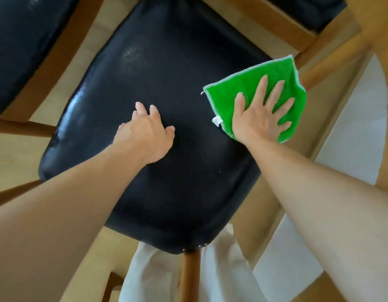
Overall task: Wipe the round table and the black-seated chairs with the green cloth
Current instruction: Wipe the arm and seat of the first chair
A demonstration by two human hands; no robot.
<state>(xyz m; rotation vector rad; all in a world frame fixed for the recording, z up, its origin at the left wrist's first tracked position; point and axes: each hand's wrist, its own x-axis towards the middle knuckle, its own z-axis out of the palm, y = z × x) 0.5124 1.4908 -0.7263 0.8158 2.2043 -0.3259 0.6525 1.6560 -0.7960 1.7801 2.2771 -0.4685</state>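
Note:
A chair with a glossy black seat (158,68) fills the middle of the head view, directly below me. My right hand (259,115) lies flat with spread fingers on the green cloth (234,90), pressing it onto the seat's right edge. The cloth overhangs that edge a little. My left hand (146,132) rests on the middle of the seat with its fingers loosely bent and nothing in it. The round table is not in view.
A second black-seated chair (21,40) stands at the upper left and a third (306,9) at the top right. Wooden chair legs and rails (332,59) cross the right side. A wooden leg (189,277) and white trousers (154,277) are at the bottom.

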